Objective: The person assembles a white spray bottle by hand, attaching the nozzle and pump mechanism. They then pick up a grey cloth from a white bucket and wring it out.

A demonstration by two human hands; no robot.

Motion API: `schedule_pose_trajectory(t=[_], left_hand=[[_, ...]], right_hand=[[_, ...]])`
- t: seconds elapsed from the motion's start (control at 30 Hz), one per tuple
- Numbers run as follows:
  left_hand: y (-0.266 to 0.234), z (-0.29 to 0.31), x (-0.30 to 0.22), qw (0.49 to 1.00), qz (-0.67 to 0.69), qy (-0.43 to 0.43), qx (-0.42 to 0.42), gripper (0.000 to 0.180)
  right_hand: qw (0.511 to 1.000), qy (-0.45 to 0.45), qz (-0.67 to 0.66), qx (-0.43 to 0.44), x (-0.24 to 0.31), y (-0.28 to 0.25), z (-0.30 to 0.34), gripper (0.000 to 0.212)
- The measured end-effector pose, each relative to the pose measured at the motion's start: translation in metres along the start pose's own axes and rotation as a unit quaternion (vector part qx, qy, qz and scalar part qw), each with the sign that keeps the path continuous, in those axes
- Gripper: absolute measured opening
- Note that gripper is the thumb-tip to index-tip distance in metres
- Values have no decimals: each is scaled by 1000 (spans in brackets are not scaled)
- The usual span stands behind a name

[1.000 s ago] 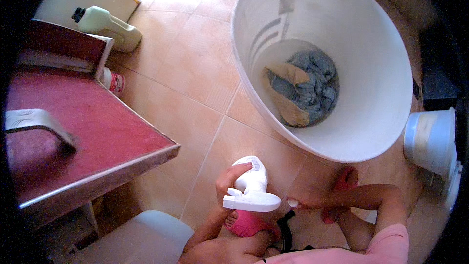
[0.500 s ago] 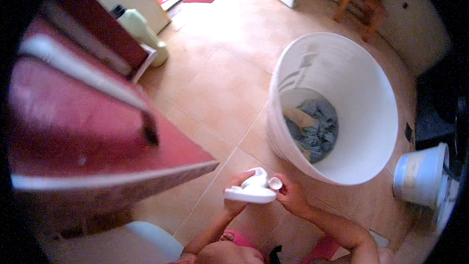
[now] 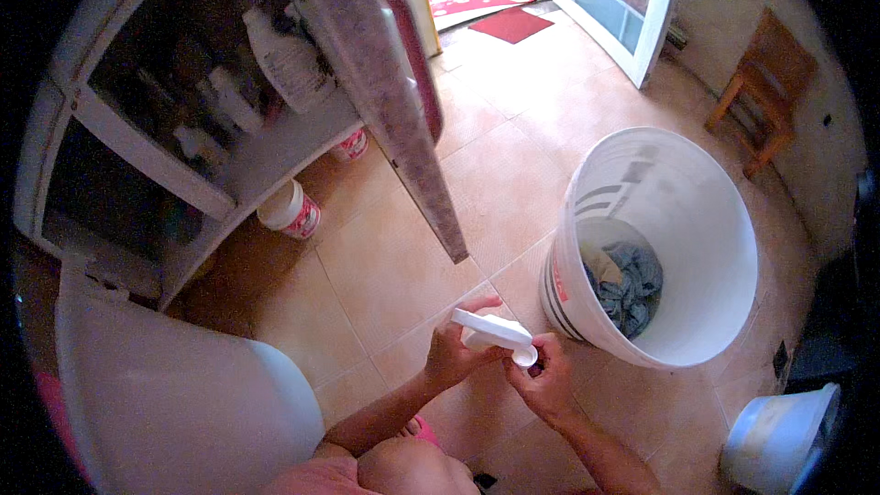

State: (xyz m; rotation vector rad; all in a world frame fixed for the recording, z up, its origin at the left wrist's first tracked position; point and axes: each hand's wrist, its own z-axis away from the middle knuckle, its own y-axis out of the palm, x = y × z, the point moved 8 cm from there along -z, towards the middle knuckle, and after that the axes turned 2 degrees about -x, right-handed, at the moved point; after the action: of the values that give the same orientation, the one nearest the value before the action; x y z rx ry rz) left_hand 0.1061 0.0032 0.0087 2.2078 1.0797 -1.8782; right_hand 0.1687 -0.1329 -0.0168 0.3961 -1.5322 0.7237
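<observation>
The left hand [image 3: 451,355] grips a white bottle [image 3: 490,330] low over the tiled floor [image 3: 495,174]; the right hand [image 3: 543,376] pinches its cap [image 3: 524,357]. Just right, a white bucket [image 3: 697,220] holds blue cloth [image 3: 628,286]. A red-labelled jar [image 3: 291,211] stands under the shelf [image 3: 275,151].

2 bare forearms, no sleeves at the wrists, perhaps pink clothing at the lower edge.
</observation>
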Motion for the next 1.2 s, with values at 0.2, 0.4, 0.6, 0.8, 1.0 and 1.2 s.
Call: schedule_pose_trajectory(t=[0.2, 0.4, 0.6, 0.8, 1.0, 1.2], left_hand=[[-6, 25, 26, 993, 23, -90, -78, 75], [-9, 67, 21, 976, -89, -153, -125, 54], [14, 66, -10, 991, 30, -131, 23, 37], [5, 66, 4, 979, -31, -200, -10, 46], [-4, 70, 1, 980, 2, -195, 26, 54], [9, 79, -15, 992, -24, -117, 43, 48]], right_hand=[[995, 44, -81, -31, -9, 9, 10, 31], [998, -15, -58, -25, 6, 7, 10, 35], [991, -125, 38, 11, 15, 31, 24, 46], [990, -21, -114, 79, -1, 36, 30, 47], [990, -36, 54, 129, 20, 39, 27, 40], [963, -8, -32, 267, -9, 24, 53, 30]])
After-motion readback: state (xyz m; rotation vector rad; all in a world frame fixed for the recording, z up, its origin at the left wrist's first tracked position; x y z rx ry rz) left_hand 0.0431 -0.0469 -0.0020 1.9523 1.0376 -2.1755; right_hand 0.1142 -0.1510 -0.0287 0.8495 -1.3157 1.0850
